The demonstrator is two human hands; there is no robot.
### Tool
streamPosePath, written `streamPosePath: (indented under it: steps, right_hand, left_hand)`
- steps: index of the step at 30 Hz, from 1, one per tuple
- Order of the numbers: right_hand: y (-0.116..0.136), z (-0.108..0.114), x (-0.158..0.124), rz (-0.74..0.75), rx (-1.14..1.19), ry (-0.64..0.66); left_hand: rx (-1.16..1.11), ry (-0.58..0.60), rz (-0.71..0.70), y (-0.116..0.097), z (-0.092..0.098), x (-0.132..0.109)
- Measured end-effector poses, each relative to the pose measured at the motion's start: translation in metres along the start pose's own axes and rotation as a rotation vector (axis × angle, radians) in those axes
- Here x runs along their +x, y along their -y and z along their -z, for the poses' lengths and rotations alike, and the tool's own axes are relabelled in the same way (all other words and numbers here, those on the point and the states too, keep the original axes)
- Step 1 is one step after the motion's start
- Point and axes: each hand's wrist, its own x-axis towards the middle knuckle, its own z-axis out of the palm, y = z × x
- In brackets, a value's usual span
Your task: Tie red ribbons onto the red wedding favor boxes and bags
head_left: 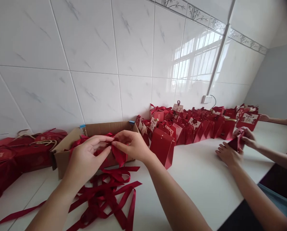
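Observation:
My left hand [90, 154] and my right hand [130, 143] meet in front of the cardboard box [102, 127], fingertips pinched close together on a red ribbon [119, 156]. A length of it hangs below my right fingers. Behind my hands, more red material fills the box, partly hidden by them. On the white table below lies a loose tangle of red satin ribbon strips [105, 202], one end trailing to the left. Just right of my right wrist stands a plain red gift box [162, 147] with sloping sides.
Rows of red gift boxes [193, 126] line the tiled wall, some with pale tags. Larger red boxes [33, 155] stand at left. To the right, a co-worker's hands [232, 154] hold a small red box; another person's hand [265, 117] reaches in farther back.

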Motion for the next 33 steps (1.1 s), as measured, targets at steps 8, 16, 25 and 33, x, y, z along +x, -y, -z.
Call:
streamPosePath:
  steps: [8, 16, 25, 33]
  right_hand:
    - [0.0, 0.0, 0.001, -0.021, 0.145, 0.031]
    - [0.0, 0.003, 0.002, -0.123, 0.406, 0.097]
    - [-0.002, 0.002, 0.002, -0.031, 0.221, 0.029]
    - [0.005, 0.016, -0.004, 0.306, -0.063, 0.038]
  left_hand:
    - [0.019, -0.017, 0.059, -0.002, -0.001, -0.001]
    - [-0.209, -0.098, 0.025, -0.007, -0.008, 0.0]
    - [-0.266, -0.103, 0.032, -0.015, -0.017, -0.004]
    - [-0.277, -0.08, 0.11, -0.032, -0.006, -0.012]
